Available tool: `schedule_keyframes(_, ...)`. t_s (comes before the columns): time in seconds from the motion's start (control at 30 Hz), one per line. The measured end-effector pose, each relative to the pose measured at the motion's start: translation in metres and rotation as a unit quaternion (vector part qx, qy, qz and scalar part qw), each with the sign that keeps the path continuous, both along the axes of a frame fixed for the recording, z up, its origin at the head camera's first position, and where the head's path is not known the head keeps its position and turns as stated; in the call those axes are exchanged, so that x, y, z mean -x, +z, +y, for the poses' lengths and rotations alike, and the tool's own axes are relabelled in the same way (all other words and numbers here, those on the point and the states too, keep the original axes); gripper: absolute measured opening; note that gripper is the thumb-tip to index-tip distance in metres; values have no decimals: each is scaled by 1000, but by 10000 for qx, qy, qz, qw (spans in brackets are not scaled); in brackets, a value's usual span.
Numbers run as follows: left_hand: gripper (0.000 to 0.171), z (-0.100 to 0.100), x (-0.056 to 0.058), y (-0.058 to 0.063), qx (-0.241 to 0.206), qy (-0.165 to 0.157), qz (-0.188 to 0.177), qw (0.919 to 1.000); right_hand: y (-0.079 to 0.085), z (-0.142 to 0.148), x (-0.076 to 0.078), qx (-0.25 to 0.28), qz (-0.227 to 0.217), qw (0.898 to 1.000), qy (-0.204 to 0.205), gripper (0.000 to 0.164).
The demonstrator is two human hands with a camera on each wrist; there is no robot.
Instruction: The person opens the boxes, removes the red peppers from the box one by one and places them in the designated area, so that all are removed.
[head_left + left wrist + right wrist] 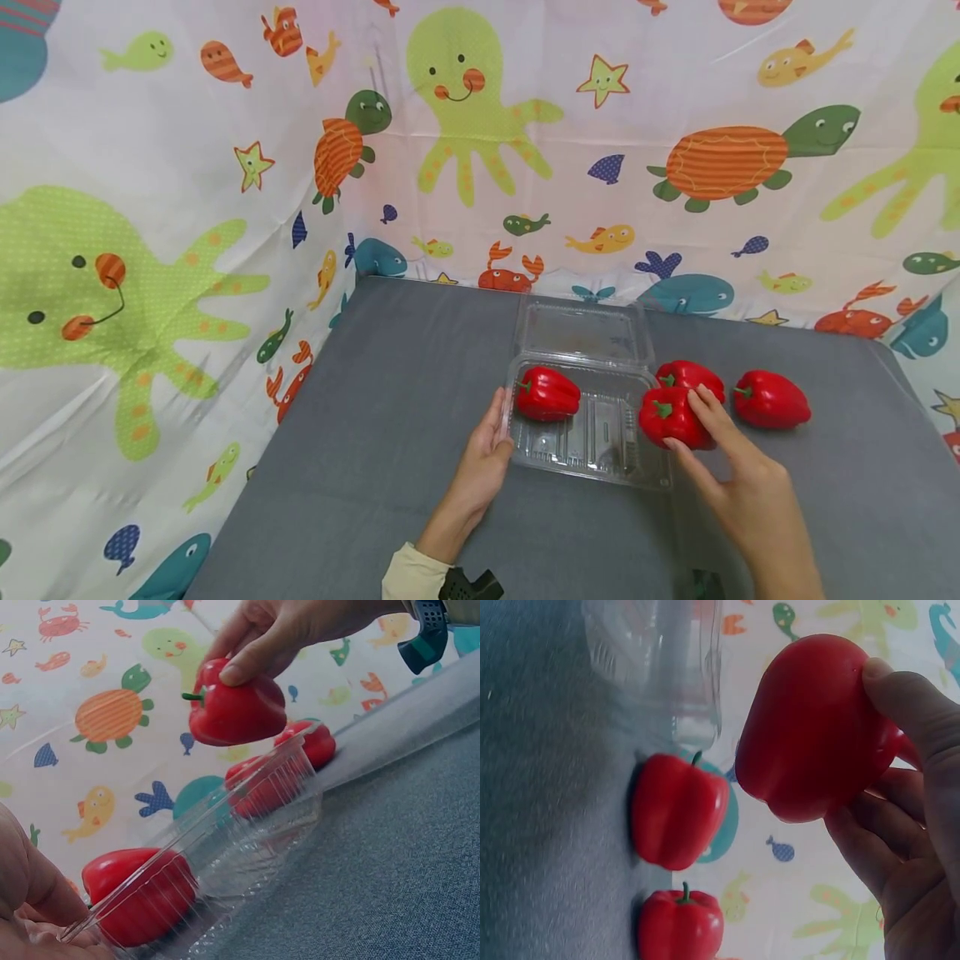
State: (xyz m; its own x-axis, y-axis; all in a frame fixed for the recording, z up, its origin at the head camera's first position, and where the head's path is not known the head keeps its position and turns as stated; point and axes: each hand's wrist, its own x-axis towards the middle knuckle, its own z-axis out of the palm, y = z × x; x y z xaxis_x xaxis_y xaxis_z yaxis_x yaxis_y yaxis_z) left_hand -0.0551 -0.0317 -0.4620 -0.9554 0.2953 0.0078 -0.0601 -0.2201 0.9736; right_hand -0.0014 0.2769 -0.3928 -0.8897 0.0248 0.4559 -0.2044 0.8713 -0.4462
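A clear plastic clamshell box [600, 467] lies on the grey cloth with its lid folded back. Inside, at its left end, sits one red bell pepper [549, 393]. My left hand [483, 454] grips the box's left wall, thumb at the rim. My right hand [750, 483] pinches a second red bell pepper [236, 709] between thumb and fingers. That pepper is raised above the box's rim, near its right end, green stem toward the box. Two more red bell peppers, a nearer one [679, 812] and a farther one [680, 926], rest on the cloth right of the box.
The grey cloth [360, 467] covers the tabletop. A white curtain with printed sea animals [465, 242] stands behind the table and along its left side. The open lid [585, 329] lies toward the curtain. A dark wrist strap [471, 585] shows at my left sleeve.
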Motion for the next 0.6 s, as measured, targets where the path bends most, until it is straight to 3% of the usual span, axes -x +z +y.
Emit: schedule_keyframes(0.6, 75, 1, 1, 1, -33, -19, -79, 10000, -16, 28, -4, -195, -442, 9979, -428, 98)
